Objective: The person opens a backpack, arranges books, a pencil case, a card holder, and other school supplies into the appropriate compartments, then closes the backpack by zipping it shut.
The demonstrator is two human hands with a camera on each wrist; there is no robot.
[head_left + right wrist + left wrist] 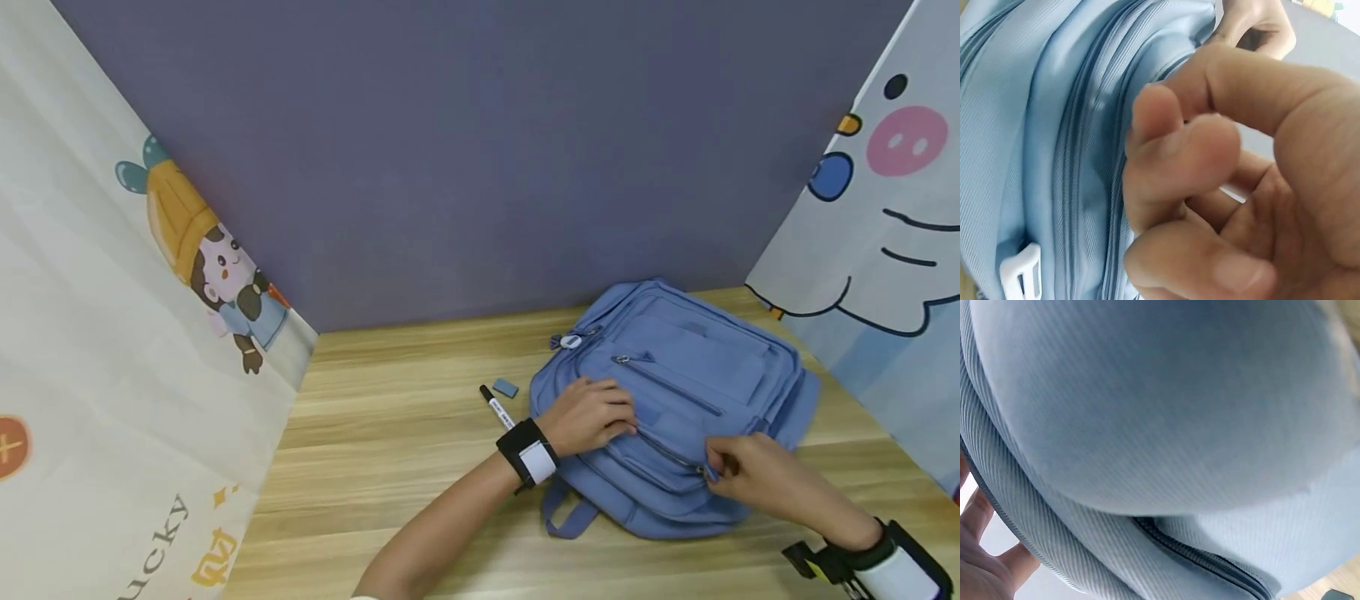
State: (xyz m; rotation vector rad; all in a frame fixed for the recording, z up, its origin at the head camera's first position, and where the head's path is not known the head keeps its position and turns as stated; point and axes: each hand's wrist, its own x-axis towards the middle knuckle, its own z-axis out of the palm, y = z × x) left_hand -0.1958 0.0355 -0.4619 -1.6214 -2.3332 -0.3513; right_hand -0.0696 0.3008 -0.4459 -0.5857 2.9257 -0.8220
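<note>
A blue backpack (697, 350) lies front side up on the wooden table, with several zipped pockets across it. My left hand (590, 414) pinches the fabric at the left end of the lower front pocket's zipper (667, 450). At that zipper's right end, my right hand (757, 475) pinches the zipper pull (709, 473) between thumb and bent index finger. The curled fingers (1179, 156) of the right hand hide the pull in the right wrist view. Ribbed blue fabric (1166, 425) fills most of the left wrist view.
Left of the backpack lie a white marker with a black cap (497, 406) and a small blue-grey block (506, 387). A strap loop (570, 517) hangs toward the front. A dark panel (480, 167) stands behind, with printed cloths at both sides.
</note>
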